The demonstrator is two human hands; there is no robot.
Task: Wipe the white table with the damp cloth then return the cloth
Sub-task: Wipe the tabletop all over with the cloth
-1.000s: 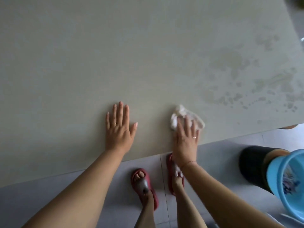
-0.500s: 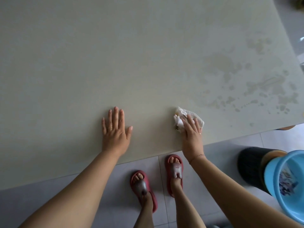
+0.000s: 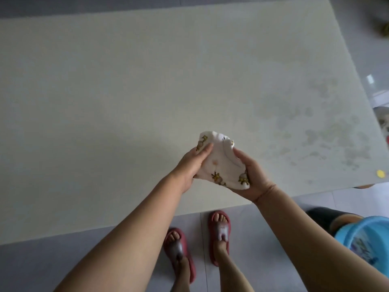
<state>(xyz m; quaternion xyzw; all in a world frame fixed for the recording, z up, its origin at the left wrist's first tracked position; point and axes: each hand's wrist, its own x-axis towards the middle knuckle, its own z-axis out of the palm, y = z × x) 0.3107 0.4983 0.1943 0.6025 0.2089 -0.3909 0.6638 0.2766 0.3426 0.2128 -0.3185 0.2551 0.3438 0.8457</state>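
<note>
Cloth [image 3: 223,165], white with printed figures, is held above the bench [image 3: 105,102] near its front edge. Left grip [image 3: 189,165] and right grip [image 3: 252,180] both grasp it. Damp patches [image 3: 320,133] mark the bench's right end.

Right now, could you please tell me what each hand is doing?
Left hand: holding the cloth by its left edge.
Right hand: holding the same cloth, thumb on top.

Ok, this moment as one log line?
cloth: held in both hands over table | left hand: grips left edge | right hand: grips right side | blotchy marks: table's right part
</note>
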